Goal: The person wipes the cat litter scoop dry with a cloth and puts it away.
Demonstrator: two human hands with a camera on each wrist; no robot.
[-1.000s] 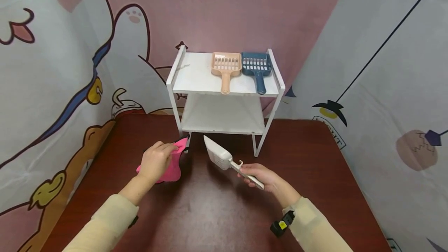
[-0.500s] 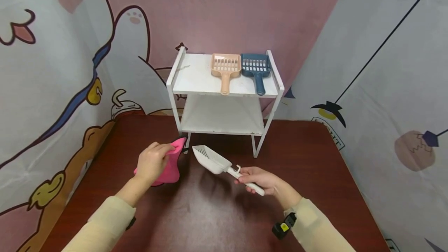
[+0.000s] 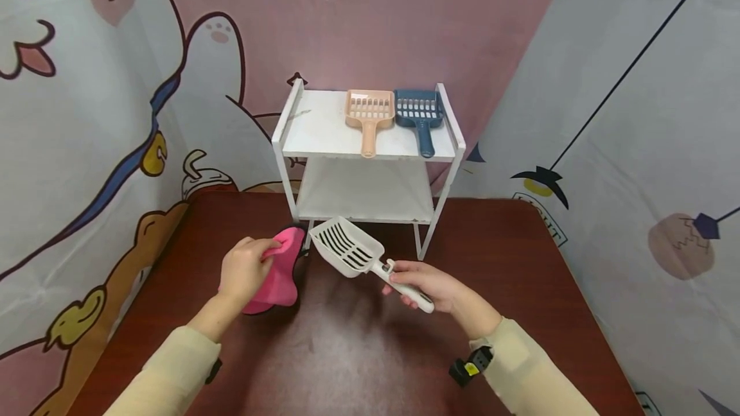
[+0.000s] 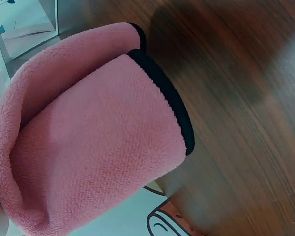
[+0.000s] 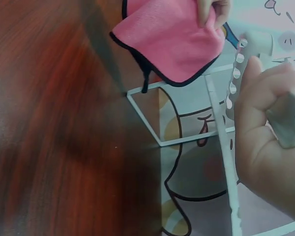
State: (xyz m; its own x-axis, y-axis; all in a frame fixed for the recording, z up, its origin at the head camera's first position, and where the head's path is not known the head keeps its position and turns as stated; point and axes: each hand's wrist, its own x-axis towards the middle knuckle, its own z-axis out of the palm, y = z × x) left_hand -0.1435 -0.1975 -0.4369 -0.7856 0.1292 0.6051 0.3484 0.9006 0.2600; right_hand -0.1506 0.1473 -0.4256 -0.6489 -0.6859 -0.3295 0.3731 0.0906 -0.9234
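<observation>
My left hand (image 3: 245, 273) pinches a pink cloth (image 3: 280, 278) with dark edging, which hangs in folds over the table. In the left wrist view the fluffy cloth (image 4: 98, 132) fills much of the picture, its black border facing right. My right hand (image 3: 428, 283) grips the handle of a white slotted litter scoop (image 3: 349, 246), held above the table with its slotted basin toward the cloth. Scoop and cloth are close together but look apart. In the right wrist view the right hand (image 5: 270, 123) is curled round the scoop's handle (image 5: 290, 118).
Behind the hands stands a white two-tier rack (image 3: 370, 188). On its top shelf lie a peach litter scoop (image 3: 369, 114) and a dark blue one (image 3: 420, 114), side by side. The brown table (image 3: 491, 249) meets a printed cloth backdrop (image 3: 433, 11).
The white scoop has turned in my right hand, so its slotted basin now faces me more. My left hand has shifted slightly left, and the cloth has changed its folds.
</observation>
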